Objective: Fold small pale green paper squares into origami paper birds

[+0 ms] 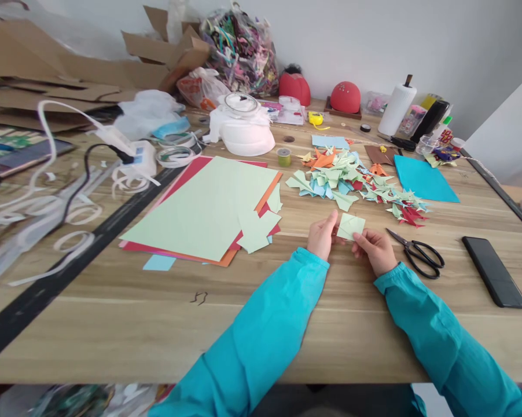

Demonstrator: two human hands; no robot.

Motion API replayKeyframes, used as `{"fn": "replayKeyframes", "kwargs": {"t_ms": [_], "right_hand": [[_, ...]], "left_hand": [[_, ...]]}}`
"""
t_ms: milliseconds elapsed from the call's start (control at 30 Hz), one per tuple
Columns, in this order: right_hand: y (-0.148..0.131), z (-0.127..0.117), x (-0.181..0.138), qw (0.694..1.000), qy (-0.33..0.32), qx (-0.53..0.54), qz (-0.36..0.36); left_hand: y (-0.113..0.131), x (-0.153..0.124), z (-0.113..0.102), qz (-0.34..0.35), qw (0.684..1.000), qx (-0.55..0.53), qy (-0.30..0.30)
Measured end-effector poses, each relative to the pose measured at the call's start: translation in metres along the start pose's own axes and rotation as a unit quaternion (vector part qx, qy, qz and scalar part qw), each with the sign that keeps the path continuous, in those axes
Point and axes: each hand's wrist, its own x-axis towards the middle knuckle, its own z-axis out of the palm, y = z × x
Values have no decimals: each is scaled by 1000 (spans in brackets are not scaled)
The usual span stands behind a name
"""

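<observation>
A small folded square of pale green paper (350, 225) is held between my two hands, just above the wooden table. My left hand (322, 236) grips its left edge, thumb pointing up. The thumb and fingers of my right hand (376, 250) pinch its lower right corner. Beyond the hands lies a heap of folded paper cranes (337, 174) in green, orange, blue and red. To the left, a stack of coloured paper sheets (204, 208) has pale green on top, with loose green paper squares (257, 230) at its right corner. Black-handled scissors (419, 253) lie right of my right hand.
A black phone (495, 272) lies at the right. Turquoise paper (426, 178) rests behind the scissors. A thread spool (283, 156), a yellow tape measure (315, 119) and a white bottle (397, 110) stand farther back. Cables, a power strip (139, 159) and cardboard (70, 69) crowd the left.
</observation>
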Motion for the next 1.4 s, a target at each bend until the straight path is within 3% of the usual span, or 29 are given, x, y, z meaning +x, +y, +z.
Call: {"fn": "replayKeyframes", "kwargs": {"t_ms": [867,1033,1233,1400], "right_hand": [[-1,1,0,1000,6,1,-6],[-2,3,-2,999,-27,-18,-4],[1,4,1,996,64,54,-40],[7,3,3,995,67,50,-53]], "left_hand": [[0,-2,1,14,1000,20,-13],[3,-4,2,20,998,60,-23],[2,-5,1,42,987,137,-66],[-3,-1,-1,77,985,146,-55]]}}
